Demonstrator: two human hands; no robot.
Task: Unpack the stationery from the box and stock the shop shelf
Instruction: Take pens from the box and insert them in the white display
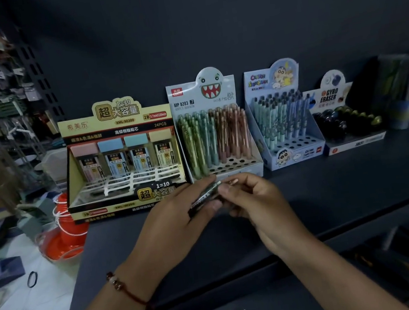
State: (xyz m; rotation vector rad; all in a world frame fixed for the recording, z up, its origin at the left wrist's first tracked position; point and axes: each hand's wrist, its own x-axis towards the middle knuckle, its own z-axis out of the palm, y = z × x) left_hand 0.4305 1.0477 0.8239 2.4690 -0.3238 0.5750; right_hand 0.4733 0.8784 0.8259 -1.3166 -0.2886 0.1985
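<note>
On the dark shelf (335, 188), before the pencil display box (216, 126), left hand (177, 214) and right hand (252, 198) both pinch one slim mechanical pencil (205, 194): light, stiff, probably slick, best held mid-barrel.

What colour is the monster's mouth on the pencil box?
Red, with white pointed teeth, on the monster pencil box. The head view shows it, the only view here.
</note>
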